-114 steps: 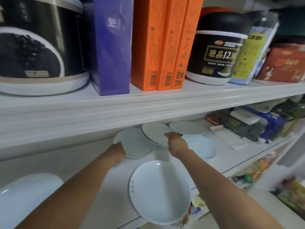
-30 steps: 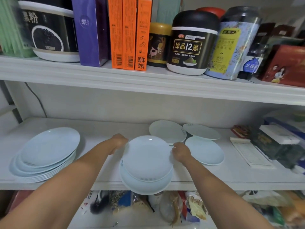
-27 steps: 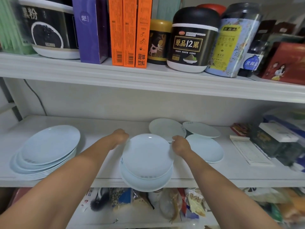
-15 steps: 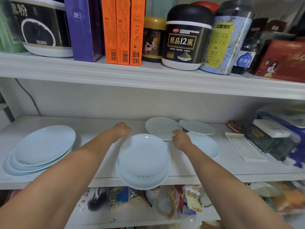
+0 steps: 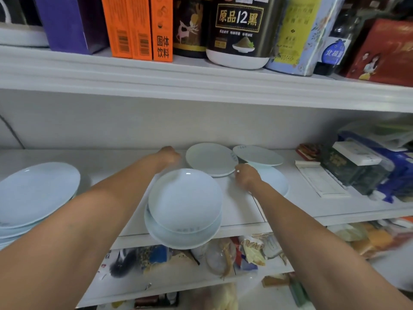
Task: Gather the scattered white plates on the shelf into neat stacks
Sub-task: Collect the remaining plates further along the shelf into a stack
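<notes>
Both hands are now reaching deeper into the shelf (image 5: 290, 206) than half a second ago, away from the front stack and toward the rear plates. At far left, a stack of large white plates (image 5: 35, 193) is sitting near the shelf's front lip, with bare shelf lying open between it and the left forearm. The left hand (image 5: 169, 154) is hovering just beside the left rim of the rear left plate (image 5: 210, 158), its grip curled; whether it is touching the rim cannot be told. In front, the stack of small plates (image 5: 185, 209) is overhanging the shelf's front edge. The right hand (image 5: 247, 177) is resting with grip loosely bent, holding nothing, at the gap where the rear left plate, the tilted rear right plate (image 5: 259, 155) and the front right plate (image 5: 274, 180) are meeting. Further right, a flat white box (image 5: 321, 182) is lying near the plates.
</notes>
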